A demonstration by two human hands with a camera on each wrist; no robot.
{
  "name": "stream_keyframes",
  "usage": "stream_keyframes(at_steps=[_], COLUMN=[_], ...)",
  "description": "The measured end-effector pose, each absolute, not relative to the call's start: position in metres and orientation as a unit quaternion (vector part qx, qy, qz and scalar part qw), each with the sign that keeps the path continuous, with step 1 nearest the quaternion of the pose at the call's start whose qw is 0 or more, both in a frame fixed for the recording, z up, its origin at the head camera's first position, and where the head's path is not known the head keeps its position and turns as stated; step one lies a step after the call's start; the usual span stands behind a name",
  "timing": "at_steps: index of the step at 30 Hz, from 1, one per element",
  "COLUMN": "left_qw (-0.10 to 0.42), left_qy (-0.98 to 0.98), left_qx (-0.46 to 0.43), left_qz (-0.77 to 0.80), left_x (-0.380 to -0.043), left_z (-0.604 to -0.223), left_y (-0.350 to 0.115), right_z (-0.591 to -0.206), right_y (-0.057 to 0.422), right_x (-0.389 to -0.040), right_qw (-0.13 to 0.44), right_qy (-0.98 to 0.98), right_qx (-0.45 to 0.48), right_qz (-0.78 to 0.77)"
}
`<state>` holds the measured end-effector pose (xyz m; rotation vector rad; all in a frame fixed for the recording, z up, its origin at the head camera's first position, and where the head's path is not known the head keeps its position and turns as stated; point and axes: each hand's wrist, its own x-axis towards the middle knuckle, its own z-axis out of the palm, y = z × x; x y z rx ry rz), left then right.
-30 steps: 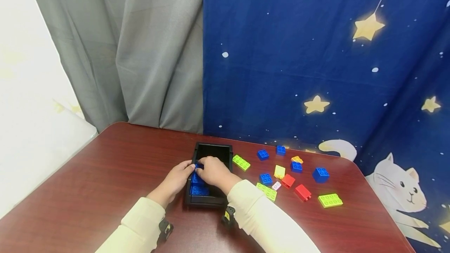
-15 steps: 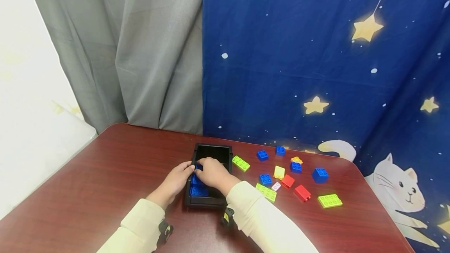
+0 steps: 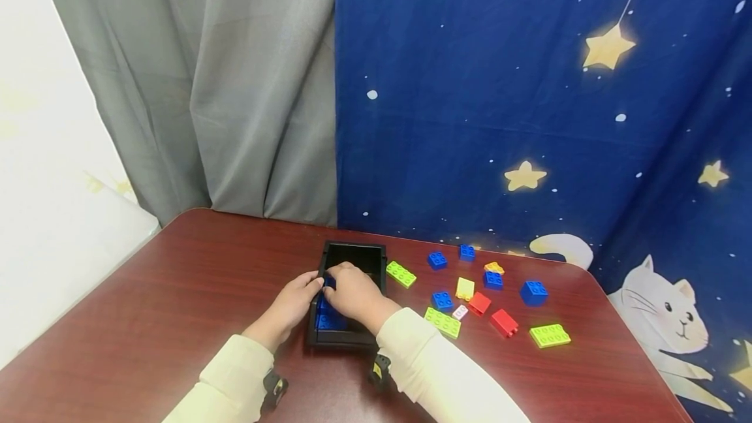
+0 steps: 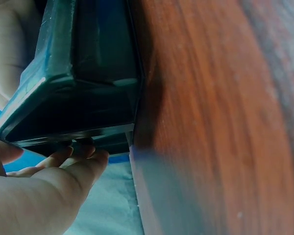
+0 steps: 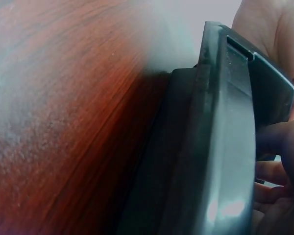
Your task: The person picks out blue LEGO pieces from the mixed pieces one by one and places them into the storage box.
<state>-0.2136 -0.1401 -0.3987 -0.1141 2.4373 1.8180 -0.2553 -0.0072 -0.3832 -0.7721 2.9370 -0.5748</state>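
Note:
A black box [image 3: 339, 343] stands on the table with its long side pointing away from me. My left hand [image 3: 294, 304] grips its left wall, thumb over the rim; in the left wrist view, the fingers [image 4: 83, 171] curl against the outer side. Along the inside of that wall lie blue toy bricks [image 3: 331, 320]. My right hand [image 3: 355, 292] reaches down into the box, with thumb and index finger bent at a blue brick [image 3: 329, 282] by the left wall. Its other fingers are hidden in the head view. The right wrist view shows fingers [image 5: 270, 172] beyond the box rim.
Loose bricks lie right of the box on the red-brown table [image 3: 235, 253]: green bricks [image 3: 442, 323], blue bricks [image 3: 533, 292], red bricks [image 3: 504, 323], a yellow brick [image 3: 465, 288], an orange piece [image 3: 494, 267] and a small pink brick [image 3: 460, 312]. Curtains [image 3: 264, 83] hang behind the table.
My right hand has shifted very slightly inside the box, its fingers nearer the left wall. My left hand keeps its grip. The whole head view has drifted a little.

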Motion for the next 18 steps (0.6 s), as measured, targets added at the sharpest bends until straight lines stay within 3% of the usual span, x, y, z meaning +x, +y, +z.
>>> stream_keyframes(at_steps=[18], left_qw=[0.049], left_qy=[0.806], left_qx=[-0.039], left_qz=[0.589], left_x=[-0.213], left_z=[-0.399], left_y=[-0.140], right_z=[-0.366], right_y=[0.011], right_x=[-0.238], right_qw=[-0.054], right_qy=[0.940], right_qx=[-0.282], right_qz=[-0.182])
